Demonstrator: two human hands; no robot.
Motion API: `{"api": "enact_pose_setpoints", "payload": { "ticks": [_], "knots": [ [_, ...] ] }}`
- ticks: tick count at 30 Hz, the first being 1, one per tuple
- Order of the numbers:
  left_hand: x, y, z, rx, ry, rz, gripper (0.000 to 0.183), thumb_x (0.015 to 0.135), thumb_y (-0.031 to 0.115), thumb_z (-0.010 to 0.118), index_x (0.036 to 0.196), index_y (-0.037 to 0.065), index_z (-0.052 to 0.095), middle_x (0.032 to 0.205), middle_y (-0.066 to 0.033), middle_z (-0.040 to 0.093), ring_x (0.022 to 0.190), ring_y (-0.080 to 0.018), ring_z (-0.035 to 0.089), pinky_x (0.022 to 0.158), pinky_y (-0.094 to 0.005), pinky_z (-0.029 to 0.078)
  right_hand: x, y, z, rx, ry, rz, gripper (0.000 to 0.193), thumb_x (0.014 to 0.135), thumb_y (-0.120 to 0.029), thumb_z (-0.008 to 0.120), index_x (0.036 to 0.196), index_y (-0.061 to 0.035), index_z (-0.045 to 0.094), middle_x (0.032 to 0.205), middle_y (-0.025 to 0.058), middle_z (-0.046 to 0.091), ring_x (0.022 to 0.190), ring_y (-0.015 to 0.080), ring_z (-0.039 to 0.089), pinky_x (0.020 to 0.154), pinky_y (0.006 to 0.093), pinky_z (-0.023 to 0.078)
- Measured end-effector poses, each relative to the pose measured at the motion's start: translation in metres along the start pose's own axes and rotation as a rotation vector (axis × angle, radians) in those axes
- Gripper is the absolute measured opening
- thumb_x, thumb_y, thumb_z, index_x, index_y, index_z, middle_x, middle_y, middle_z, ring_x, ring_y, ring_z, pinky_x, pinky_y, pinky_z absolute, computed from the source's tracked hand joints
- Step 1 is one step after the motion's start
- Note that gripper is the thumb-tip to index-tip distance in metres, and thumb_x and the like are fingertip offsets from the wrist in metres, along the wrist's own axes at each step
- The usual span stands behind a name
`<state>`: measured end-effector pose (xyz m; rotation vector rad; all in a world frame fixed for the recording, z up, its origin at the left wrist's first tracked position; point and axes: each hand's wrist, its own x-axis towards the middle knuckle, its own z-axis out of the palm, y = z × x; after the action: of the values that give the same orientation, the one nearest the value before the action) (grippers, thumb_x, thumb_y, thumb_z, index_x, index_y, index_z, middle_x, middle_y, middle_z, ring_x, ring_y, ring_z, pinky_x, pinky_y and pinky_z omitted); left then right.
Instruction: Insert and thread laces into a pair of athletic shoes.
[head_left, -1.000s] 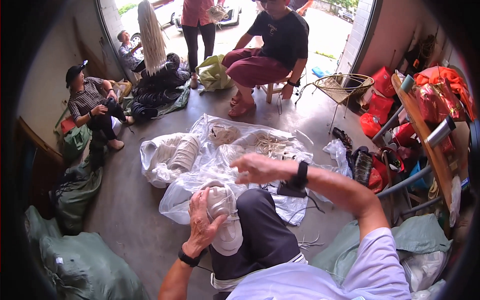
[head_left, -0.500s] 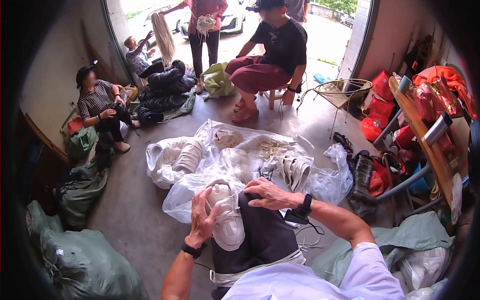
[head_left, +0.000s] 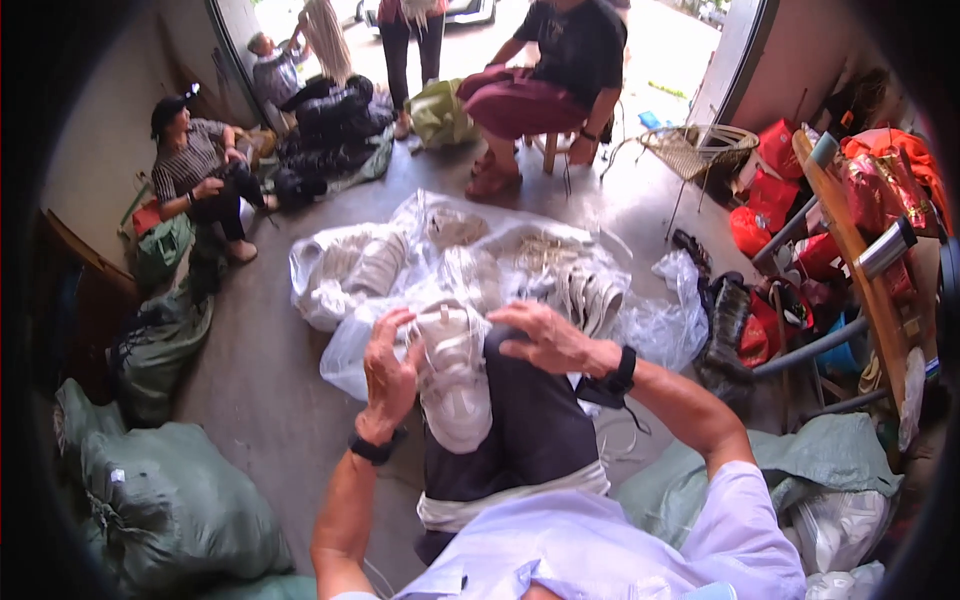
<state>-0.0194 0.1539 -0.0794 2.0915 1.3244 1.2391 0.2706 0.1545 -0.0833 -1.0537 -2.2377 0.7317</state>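
A white lace-up shoe (head_left: 456, 385) lies on my dark-trousered lap, over the left thigh. Along its left side is my left hand (head_left: 391, 368), fingers stretched and apart, the thumb close to the shoe's edge; whether it touches is hard to tell. My right hand (head_left: 548, 338) hovers over the right knee, open with bent, spread fingers, the fingertips near the shoe's far right end. I see nothing held in it. Pale cord is wound across my lap near the waist.
Beyond my knees, clear plastic sheeting (head_left: 400, 290) carries shoe parts (head_left: 585, 298) and a heap of laces (head_left: 540, 252). Green sacks (head_left: 190, 510) stand at left, another sack (head_left: 770, 460) at right. Several people sit or stand ahead, near a wire chair (head_left: 700, 150) and a wooden plank (head_left: 850, 240).
The view has tilted, so the surroundings sit higher. My left thumb has drawn back from the shoe's top to its side. My right hand stays near the knee, its fingers more spread.
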Motion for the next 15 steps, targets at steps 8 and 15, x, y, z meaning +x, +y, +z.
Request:
{"api": "enact_pose_setpoints", "payload": {
  "ticks": [8,15],
  "knots": [
    [0.006,0.005,-0.022,0.185,-0.173,0.217,0.036,0.084,-0.002,0.070,0.119,0.003,0.066,0.133,-0.0138,0.064,0.131,-0.0338,0.056,0.110,-0.0427,0.044,0.025,-0.010,0.021,0.008,0.063,-0.087,0.052,0.083,-0.001,0.076,0.132,-0.0065,0.063,0.125,0.0169,0.063,0.119,0.0371,0.060,0.101,0.0447,0.049],
    [0.021,0.008,-0.024,0.229,-0.386,0.287,0.030,0.080,0.007,0.078,0.107,0.006,0.064,0.114,-0.0125,0.058,0.113,-0.0349,0.058,0.097,-0.0455,0.048,0.040,-0.008,0.032,-0.074,0.102,-0.238,0.038,0.078,-0.005,0.078,0.113,-0.0069,0.065,0.120,0.0140,0.061,0.117,0.0347,0.058,0.100,0.0464,0.043]
  ]
}}
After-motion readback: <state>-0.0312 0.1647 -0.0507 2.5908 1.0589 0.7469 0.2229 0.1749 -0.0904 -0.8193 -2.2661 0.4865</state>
